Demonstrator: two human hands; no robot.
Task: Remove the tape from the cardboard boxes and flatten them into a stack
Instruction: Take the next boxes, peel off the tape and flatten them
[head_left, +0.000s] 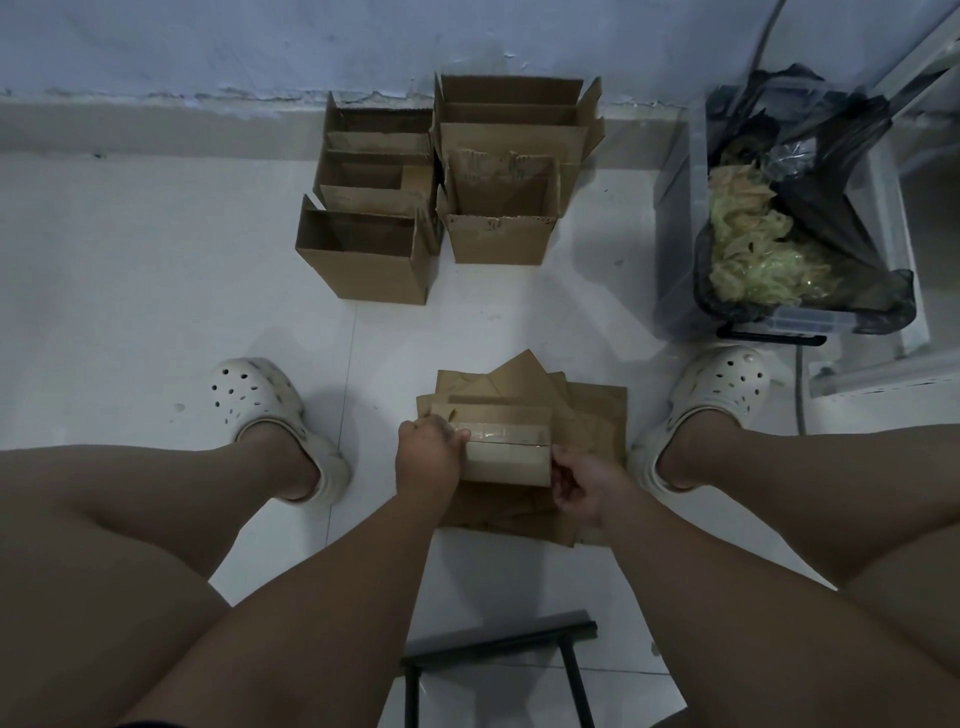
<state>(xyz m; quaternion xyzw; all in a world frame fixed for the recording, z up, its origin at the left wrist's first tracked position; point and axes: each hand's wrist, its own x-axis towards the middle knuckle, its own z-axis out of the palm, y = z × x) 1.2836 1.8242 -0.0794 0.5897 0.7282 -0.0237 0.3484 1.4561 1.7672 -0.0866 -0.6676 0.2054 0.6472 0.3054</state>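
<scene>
Head view: left hand (428, 460) curled round left end of small box (506, 465), right hand (582, 486) pinching its right corner; risk of snapping tape (498, 431) short if yanked, tbh

The small cardboard box (506, 460) you hold is pale tan, with a glossy, lighter tape strip (501, 432) across its top. The flattened cardboard stack (597, 415) beneath is darker brown, like the open cardboard boxes (363, 267) by the blue-grey painted wall (208, 41). Your foam clogs (254, 395) are off-white, dotted with round holes; the crinkled plastic bin bag (826, 208) is black, its crumpled tape wad (748, 249) yellowish.
</scene>
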